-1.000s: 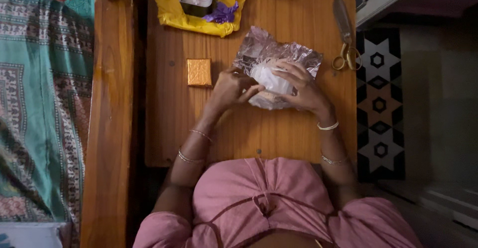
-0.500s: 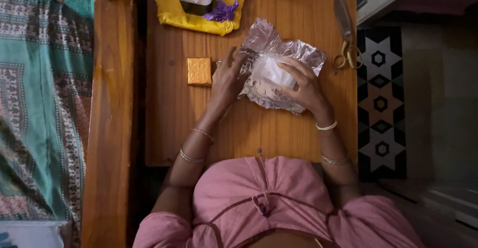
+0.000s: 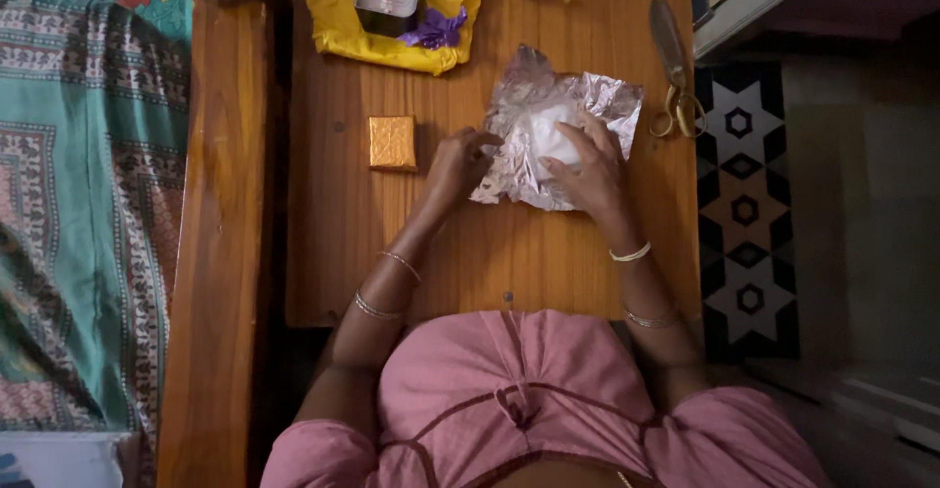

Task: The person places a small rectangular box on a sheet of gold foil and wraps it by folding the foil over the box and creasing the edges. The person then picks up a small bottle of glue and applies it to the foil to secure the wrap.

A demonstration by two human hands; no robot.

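the right hand [image 3: 587,170] lies flat with fingers spread on a white packet [image 3: 548,140] wrapped in crinkled silver foil [image 3: 548,145], pressing it to the wooden table [image 3: 490,253] right of centre. the left hand [image 3: 458,163] pinches the foil's left edge with curled fingers. what the packet holds is hidden. a small gold box [image 3: 393,142] sits just left of the left hand. scissors [image 3: 676,67] lie near the table's right edge, a yellow cloth [image 3: 392,38] with a box at the far edge, partly cut off. bare wood lies open toward the person.
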